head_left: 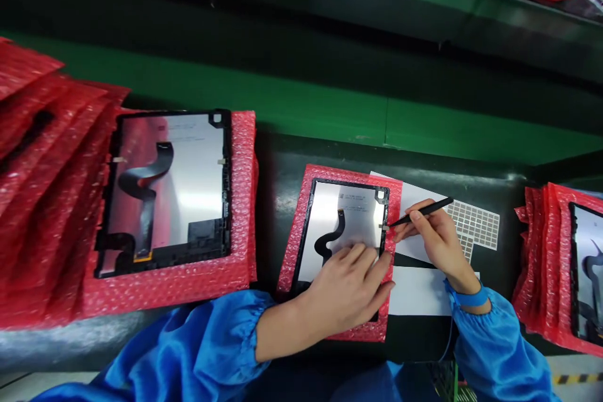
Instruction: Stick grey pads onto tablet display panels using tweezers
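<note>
In front of me a tablet screen panel [355,232] with a black frame and a curved black ribbon cable [324,244] lies back side up on a red bubble-wrap pouch [360,334]. Across its lower part rests my left hand [351,282], fingers spread and laid flat, covering some of the panel. My right hand [436,235] grips black tweezers [426,210]. Their tips touch a small pale tab [384,227] at the panel's right edge. Under and beside that hand is a white sheet with a grid of small grey stickers [475,223].
To the left, a larger-looking panel [198,169] lies on stacked red pouches [242,201], with more pouches [56,201] fanned beside it. Another panel [588,264] on red pouches [549,264] stands at the right. A white paper [417,295] lies near my right wrist. A shelf runs along the back.
</note>
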A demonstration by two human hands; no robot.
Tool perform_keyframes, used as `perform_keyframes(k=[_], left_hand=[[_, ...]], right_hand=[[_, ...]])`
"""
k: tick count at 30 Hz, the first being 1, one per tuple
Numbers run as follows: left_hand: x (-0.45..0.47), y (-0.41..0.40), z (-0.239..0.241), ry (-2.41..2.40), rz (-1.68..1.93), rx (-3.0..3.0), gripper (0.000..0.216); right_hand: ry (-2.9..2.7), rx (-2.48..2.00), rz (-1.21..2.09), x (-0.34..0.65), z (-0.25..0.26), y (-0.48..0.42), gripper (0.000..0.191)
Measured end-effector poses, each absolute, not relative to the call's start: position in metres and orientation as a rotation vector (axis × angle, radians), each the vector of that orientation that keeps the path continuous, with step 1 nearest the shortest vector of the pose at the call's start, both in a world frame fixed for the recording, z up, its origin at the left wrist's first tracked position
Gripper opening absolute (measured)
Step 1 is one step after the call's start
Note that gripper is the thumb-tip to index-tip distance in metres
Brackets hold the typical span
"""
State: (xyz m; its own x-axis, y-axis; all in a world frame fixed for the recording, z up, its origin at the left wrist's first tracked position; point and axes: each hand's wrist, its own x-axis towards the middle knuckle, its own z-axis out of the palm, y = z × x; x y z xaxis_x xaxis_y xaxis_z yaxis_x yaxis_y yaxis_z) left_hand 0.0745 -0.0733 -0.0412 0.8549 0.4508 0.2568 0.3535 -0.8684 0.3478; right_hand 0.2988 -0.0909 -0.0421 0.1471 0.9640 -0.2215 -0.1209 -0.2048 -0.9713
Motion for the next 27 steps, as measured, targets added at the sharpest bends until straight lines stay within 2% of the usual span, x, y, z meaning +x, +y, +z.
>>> perform_keyframes(k=[27], left_hand=[[0.071,-0.065,-0.049,0.716,0.436,2.724,0.036]], right_hand=[[-0.920,-1.448,1.313,0.287,-0.046,-0.103,0.020]])
